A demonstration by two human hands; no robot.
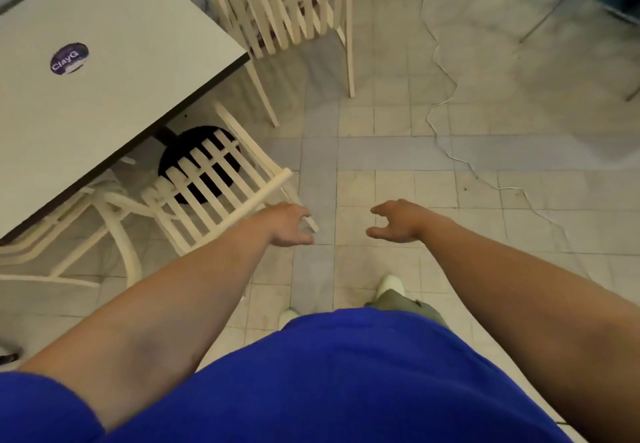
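Note:
I stand on a tiled floor with both arms stretched forward and down. My left hand (289, 224) hangs with loosely curled fingers and holds nothing, just right of the backrest of a cream slatted chair (221, 179) tucked under a white table (104, 72). It does not visibly touch the chair. Over bare floor, my right hand (396, 222) is also empty, its fingers relaxed and slightly curled. The two hands are about a hand's width apart.
A second cream chair (291, 9) stands at the table's far corner. The table carries a round purple sticker (69, 58) and has a black round base (199, 162). A thin white cable (446, 103) snakes across the floor on the right. My white shoes (391, 285) show below.

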